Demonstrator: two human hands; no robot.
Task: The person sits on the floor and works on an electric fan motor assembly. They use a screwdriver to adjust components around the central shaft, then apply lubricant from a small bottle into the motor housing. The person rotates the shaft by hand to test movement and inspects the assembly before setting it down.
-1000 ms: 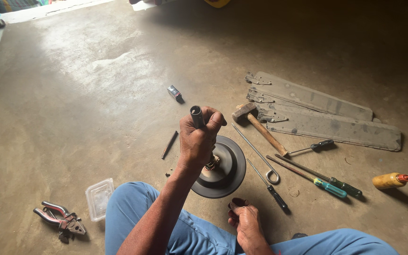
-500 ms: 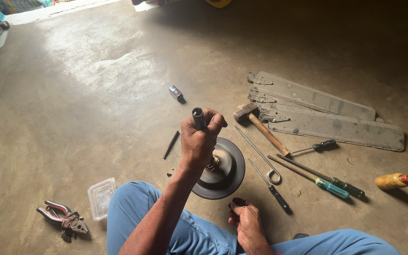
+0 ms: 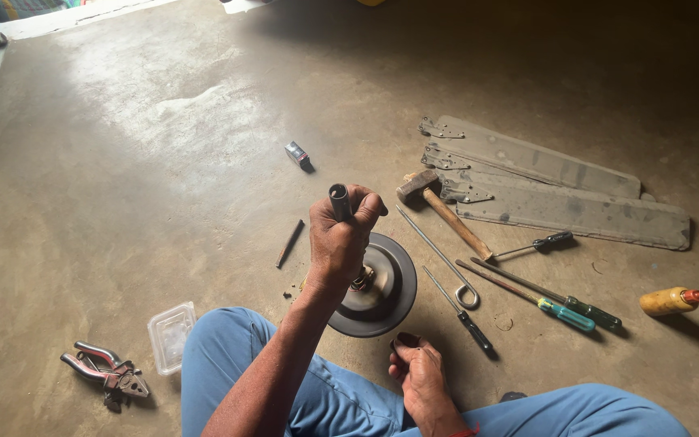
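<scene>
Head view: the left hand (image 3: 341,243) is raised above the dark round motor housing (image 3: 382,295) on the concrete floor (image 3: 163,202), its grip closed around a short dark tube (image 3: 338,201). The right hand (image 3: 421,374) rests low by the knee, fingers curled, possibly around something small. A hammer (image 3: 438,206), screwdrivers (image 3: 564,311) and fan blades (image 3: 544,182) lie near

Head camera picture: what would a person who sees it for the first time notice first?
First the left hand, raised in the middle of the picture and closed around a dark metal shaft that rises from a round dark motor housing on the concrete floor. To the right lie a wooden-handled hammer, screwdrivers and flat grey fan blades. The right hand rests low, by the blue trouser leg.
</scene>
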